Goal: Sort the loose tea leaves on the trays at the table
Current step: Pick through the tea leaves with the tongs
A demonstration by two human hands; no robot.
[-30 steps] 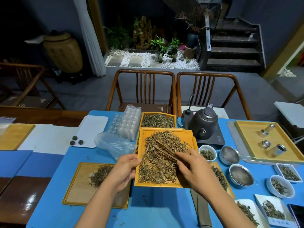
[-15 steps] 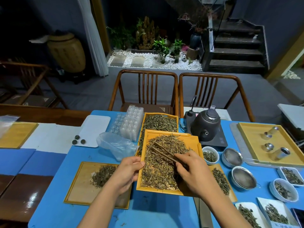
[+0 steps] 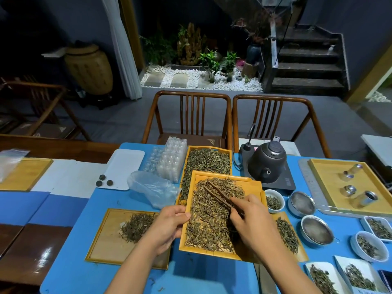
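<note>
Tweezers (image 3: 222,197) sit pinched in the right hand (image 3: 253,221), same as half a second ago, tips apart over the tea (image 3: 212,217) heaped on the middle tray (image 3: 252,187). Left hand (image 3: 167,227) still grips that tray's left edge, thumb on the rim, fingers curled under. Only change: thumb's slid a touch further in; smaller piles stay on the trays either side.

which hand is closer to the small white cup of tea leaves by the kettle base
Right. The right hand sits just left of the white cup, holding wooden tongs; the left hand grips the tray's far edge.
</note>
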